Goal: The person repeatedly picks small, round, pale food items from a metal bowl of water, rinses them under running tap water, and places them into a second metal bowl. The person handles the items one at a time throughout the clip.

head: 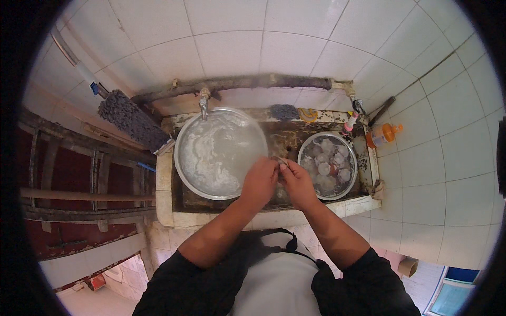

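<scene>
My left hand (259,179) and my right hand (297,179) meet over the middle of a tiled sink (189,218). Their fingers pinch a small greyish object (281,160) between them, mostly hidden, so I cannot tell what it is. Left of the hands, a wide metal basin (264,136) holds cloudy water (219,154) with whitish foam. On the right stands a smaller metal basin (355,166). In it lie several pale, rounded, translucent things (324,169) in liquid, with a reddish one (334,170) among them.
One tap (203,104) hangs over the large basin; another (357,106) has a pink-banded hose end (349,124). On the back ledge lie a grey scrubbing pad (284,112) and a yellow band (308,115). An orange pump bottle (382,135) stands right; a grey mop head (132,120) leans left.
</scene>
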{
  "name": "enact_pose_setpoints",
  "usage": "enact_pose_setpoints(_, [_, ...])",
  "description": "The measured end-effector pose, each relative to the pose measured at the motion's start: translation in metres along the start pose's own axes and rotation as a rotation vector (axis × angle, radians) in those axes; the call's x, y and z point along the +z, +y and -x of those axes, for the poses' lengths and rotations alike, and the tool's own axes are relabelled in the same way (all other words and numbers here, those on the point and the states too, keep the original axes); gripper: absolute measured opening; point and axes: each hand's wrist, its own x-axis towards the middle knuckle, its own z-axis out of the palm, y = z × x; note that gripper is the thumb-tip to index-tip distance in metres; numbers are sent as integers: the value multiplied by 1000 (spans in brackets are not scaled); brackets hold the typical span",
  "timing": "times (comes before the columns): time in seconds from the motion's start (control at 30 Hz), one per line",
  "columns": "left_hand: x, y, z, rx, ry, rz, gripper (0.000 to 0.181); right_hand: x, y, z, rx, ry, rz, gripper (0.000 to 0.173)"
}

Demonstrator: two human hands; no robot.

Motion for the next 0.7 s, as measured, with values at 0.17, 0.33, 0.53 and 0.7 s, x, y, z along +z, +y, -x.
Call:
enact_pose_setpoints(0.17, [-15, 5, -3, -61, -148, 166, 20, -7, -2, 4, 24, 19, -177, 38])
enact_pose_setpoints(0.33, [-10, 14, -8, -39, 197, 42, 21, 2, -1, 8, 51, 83, -193, 42])
enact_pose_setpoints(0.53, [-12, 0, -9, -471, 31, 439, 17, -6, -19, 13, 64, -33, 150, 41])
enact_pose_setpoints(0.7, [-19, -14, -12, -392, -53, 662, 20, -34, -48, 14, 102, -328, 592, 48])
